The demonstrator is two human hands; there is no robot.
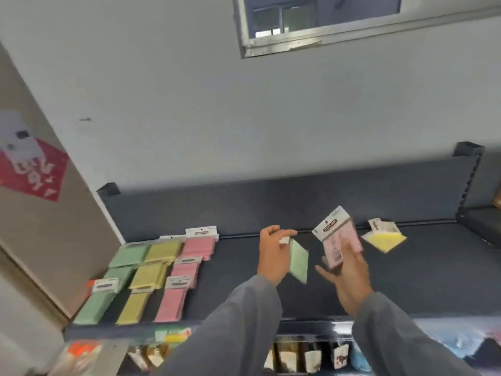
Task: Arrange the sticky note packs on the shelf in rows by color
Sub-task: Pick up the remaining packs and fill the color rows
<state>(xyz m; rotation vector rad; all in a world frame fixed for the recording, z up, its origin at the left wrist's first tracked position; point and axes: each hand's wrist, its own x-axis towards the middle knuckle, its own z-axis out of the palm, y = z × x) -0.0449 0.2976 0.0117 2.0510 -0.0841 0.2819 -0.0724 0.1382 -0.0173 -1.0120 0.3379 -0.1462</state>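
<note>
Green, yellow and pink rows of sticky note packs (151,270) lie at the dark shelf's (406,280) left end. Above its middle, the left hand (272,256) pinches a green pack (299,260) and the right hand (349,272) grips a pink pack (336,237); a yellow pack (385,237) lies farther right.
</note>
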